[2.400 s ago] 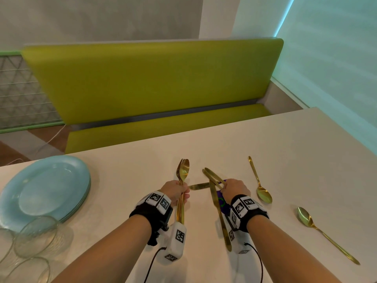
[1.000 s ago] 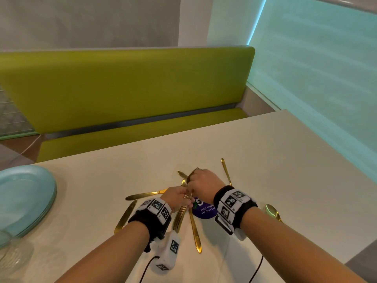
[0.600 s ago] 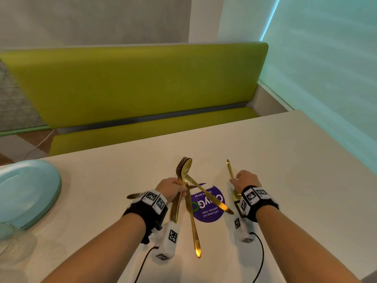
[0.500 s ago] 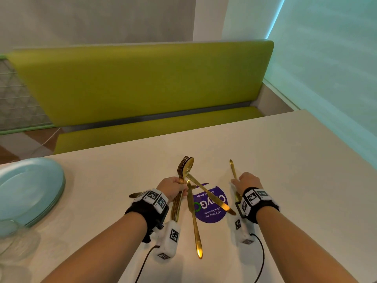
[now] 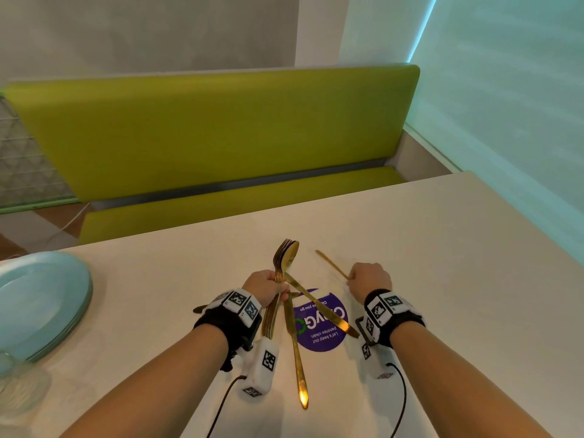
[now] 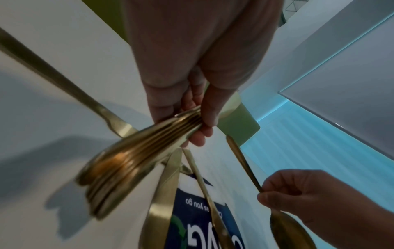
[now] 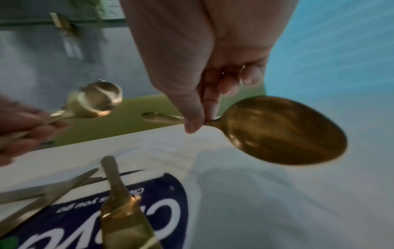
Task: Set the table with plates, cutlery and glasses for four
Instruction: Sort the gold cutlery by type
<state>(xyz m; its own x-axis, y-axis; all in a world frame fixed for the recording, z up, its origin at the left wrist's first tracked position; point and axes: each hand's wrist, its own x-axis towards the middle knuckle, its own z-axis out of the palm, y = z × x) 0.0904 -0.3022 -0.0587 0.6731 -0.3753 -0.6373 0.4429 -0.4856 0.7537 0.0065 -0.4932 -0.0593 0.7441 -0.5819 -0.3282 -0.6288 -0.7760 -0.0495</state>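
Observation:
My left hand (image 5: pixel 267 286) grips a bundle of gold forks with a spoon (image 5: pixel 282 263), heads pointing away from me; in the left wrist view the stacked handles (image 6: pixel 136 151) fan out under the fingers. My right hand (image 5: pixel 358 276) pinches a single gold spoon by its neck. Its handle (image 5: pixel 330 263) points away and its bowl (image 7: pixel 283 131) hangs above the table. Two gold knives (image 5: pixel 295 352) (image 5: pixel 319 306) lie crossed between my hands. A stack of pale blue plates (image 5: pixel 41 301) sits at the left.
A round purple sticker (image 5: pixel 322 327) lies on the white table (image 5: pixel 442 263) under the knives. Another gold knife (image 5: pixel 200 308) shows behind my left wrist. Glasses (image 5: pixel 12 384) stand at the lower left edge. A green bench (image 5: pixel 221 128) runs along the table's far side.
My right hand left the bundle, moved right, took a spoon by the neck and raised it off the table. My left hand still holds the bundle.

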